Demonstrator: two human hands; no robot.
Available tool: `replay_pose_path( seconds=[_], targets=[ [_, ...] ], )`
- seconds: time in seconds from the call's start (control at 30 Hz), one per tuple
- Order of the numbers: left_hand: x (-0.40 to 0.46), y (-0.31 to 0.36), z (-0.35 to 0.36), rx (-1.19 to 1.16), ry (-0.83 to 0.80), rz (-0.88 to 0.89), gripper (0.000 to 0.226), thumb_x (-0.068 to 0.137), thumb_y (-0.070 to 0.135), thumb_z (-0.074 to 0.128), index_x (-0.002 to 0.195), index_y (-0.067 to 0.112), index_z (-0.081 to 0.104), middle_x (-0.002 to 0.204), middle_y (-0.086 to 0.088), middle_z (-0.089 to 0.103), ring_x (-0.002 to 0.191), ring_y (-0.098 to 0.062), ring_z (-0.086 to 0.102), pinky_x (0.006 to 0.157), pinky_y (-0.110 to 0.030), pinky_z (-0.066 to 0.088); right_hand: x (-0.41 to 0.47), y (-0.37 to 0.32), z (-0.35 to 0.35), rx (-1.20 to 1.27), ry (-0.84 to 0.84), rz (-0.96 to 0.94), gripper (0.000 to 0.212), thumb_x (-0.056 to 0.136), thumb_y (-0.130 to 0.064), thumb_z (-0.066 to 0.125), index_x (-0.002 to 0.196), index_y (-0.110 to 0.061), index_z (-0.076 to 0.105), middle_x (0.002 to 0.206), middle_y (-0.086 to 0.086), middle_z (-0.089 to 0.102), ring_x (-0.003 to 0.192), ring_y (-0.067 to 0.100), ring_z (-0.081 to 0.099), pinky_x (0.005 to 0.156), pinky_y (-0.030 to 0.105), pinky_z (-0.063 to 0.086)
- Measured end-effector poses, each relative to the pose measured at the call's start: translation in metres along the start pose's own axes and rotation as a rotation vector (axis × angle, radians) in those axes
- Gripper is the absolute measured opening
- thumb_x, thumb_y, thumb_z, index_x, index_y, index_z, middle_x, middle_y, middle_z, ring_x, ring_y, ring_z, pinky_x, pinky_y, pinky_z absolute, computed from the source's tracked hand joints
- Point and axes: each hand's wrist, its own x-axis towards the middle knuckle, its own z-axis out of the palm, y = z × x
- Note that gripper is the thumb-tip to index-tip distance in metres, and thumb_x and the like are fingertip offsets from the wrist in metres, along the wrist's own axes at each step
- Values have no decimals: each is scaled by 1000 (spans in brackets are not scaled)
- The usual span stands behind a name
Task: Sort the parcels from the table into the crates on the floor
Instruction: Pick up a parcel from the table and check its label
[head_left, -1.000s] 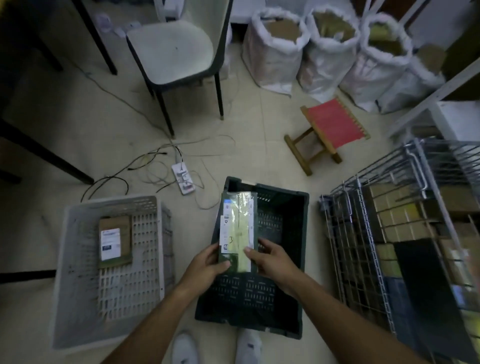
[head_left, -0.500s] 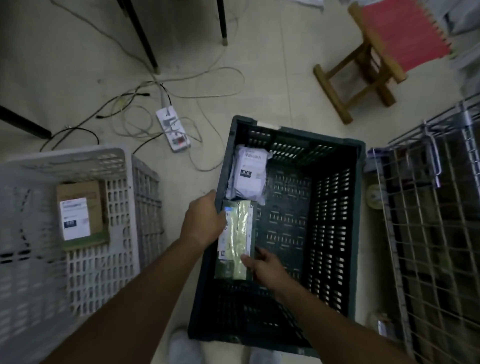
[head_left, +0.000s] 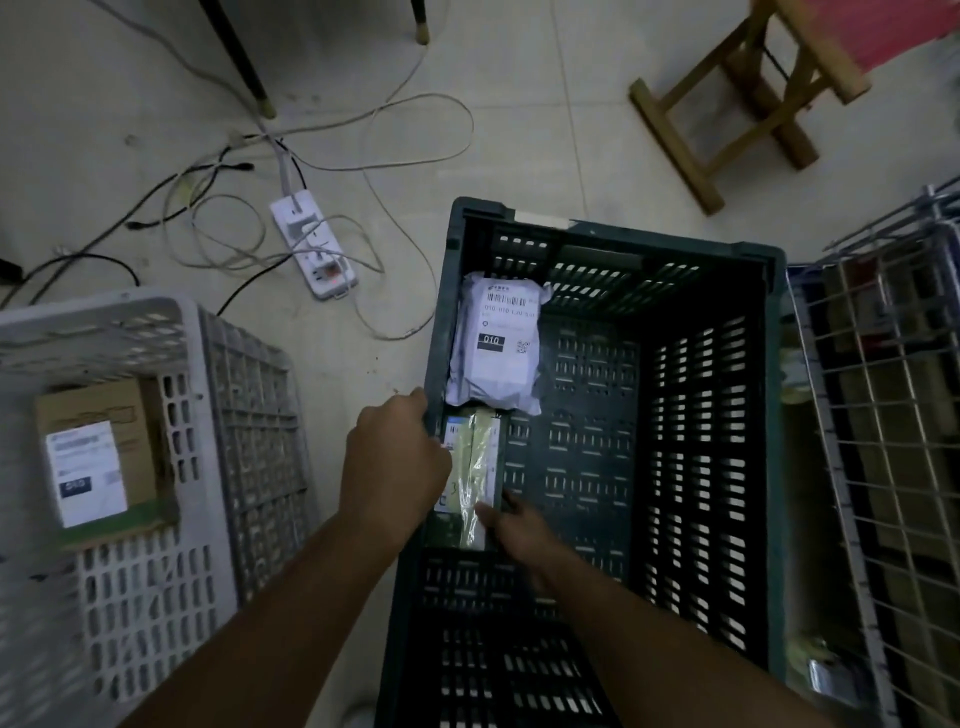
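Observation:
Deep inside the dark green crate (head_left: 769, 415), against its left wall, lies a flat greenish parcel (head_left: 480, 462) wrapped in clear film. My left hand (head_left: 395, 462) holds its left edge at the crate rim. My right hand (head_left: 519, 535) grips its near end from inside the crate. Just beyond it, a white bagged parcel (head_left: 496, 345) with a barcode label rests on the crate floor. To the left stands a white crate (head_left: 244, 441) with a labelled brown cardboard box (head_left: 98, 457) in it.
A wire cage trolley (head_left: 883, 467) with boxes stands tight against the green crate's right side. A power strip (head_left: 314, 252) and loose cables lie on the floor beyond the crates. A wooden folding stool (head_left: 737, 104) and chair legs stand further back.
Both hands have lowered the greenish parcel from above the green crate down to its floor beside the white bagged parcel. The view has dropped closer to the crates.

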Motion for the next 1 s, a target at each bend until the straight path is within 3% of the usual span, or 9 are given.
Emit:
replay_pose_path(
  seconds=[0.1, 0.2, 0.27, 0.43, 0.63, 0.8, 0.9, 1.0],
  targets=[
    [0, 1, -2, 5, -1, 15, 25, 81, 2, 57, 101, 10, 68, 76, -8, 68, 62, -24, 62, 59, -41, 57, 19, -3, 6, -50, 48, 6, 44, 105, -18, 54, 147, -6, 45, 139, 11, 58, 109, 17, 57, 91, 25, 47],
    [0, 3, -2, 24, -6, 24, 27, 82, 0, 58, 104, 10, 68, 78, -10, 68, 66, -26, 63, 60, -40, 56, 45, 7, 14, -42, 91, 19, 39, 102, -14, 58, 140, -8, 55, 131, 13, 66, 109, 27, 66, 99, 44, 56],
    [-1, 4, -2, 40, -7, 30, 30, 82, -1, 58, 110, 9, 67, 80, -11, 69, 70, -27, 63, 62, -41, 56, 61, 17, 18, -41, 135, 27, 39, 100, -13, 61, 138, -8, 57, 133, 14, 66, 112, 31, 66, 100, 48, 55],
    [-3, 3, -3, 78, -3, 55, 32, 87, 4, 60, 118, 10, 64, 89, -14, 71, 79, -31, 65, 68, -41, 56, 74, 23, 26, -64, 222, -5, 42, 98, -11, 63, 139, -5, 57, 134, 16, 65, 119, 34, 62, 105, 44, 50],
    [-3, 2, 0, 98, 8, 40, 41, 91, 5, 60, 131, 8, 59, 94, -16, 72, 81, -32, 66, 72, -40, 57, 82, 17, 26, -47, 247, 42, 38, 95, -8, 64, 133, -5, 63, 129, 16, 67, 113, 33, 65, 99, 39, 54],
    [-5, 4, -3, 116, -6, 51, 29, 92, 5, 58, 120, 9, 61, 90, -14, 70, 79, -29, 64, 71, -37, 55, 57, -5, 20, -71, 278, 30, 51, 88, -25, 76, 129, 0, 62, 127, 16, 67, 110, 33, 66, 92, 36, 56],
    [-8, 3, -9, 152, -90, 58, 23, 95, 12, 60, 118, 10, 58, 96, -13, 71, 82, -25, 64, 69, -34, 52, 6, -31, 4, -199, 216, -28, 44, 93, -19, 70, 132, -2, 58, 127, 17, 65, 105, 30, 66, 78, 31, 51],
    [-23, 10, -27, 245, -237, 53, 26, 100, 26, 55, 120, 9, 56, 107, -14, 69, 93, -27, 65, 74, -34, 51, -52, -54, -18, -332, 146, -93, 45, 97, -20, 65, 137, -3, 54, 127, 17, 65, 107, 31, 66, 75, 29, 49]
  ],
)
